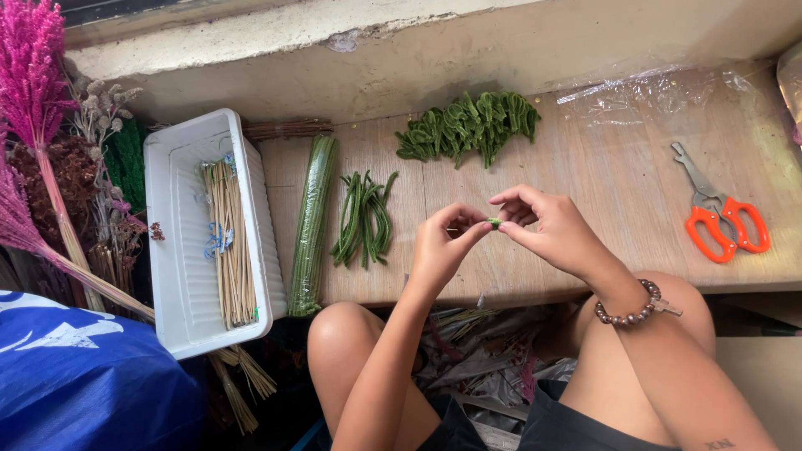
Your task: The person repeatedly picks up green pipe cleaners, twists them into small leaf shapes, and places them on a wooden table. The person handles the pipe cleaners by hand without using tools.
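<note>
Two hands, left hand (pixel 441 246) and right hand (pixel 551 230), pinched a small green wrapped piece (pixel 494 222) between fingers at frame centre, above the wooden counter (pixel 601 167).

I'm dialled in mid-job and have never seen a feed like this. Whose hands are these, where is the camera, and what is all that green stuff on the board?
There is no machine here. The single picture comes from a camera worn on a person's head, looking down at their own two hands and bare knees. The left hand and right hand meet over a wooden board and pinch a small green piece between their fingertips; the right wrist wears a bead bracelet.

On the board lie a pile of curled green pieces, a loose bunch of green strips, a wrapped bundle of green stems and orange-handled scissors. At the board's left end is a white tray holding thin tan sticks. Further left are pink dried plumes.
</note>
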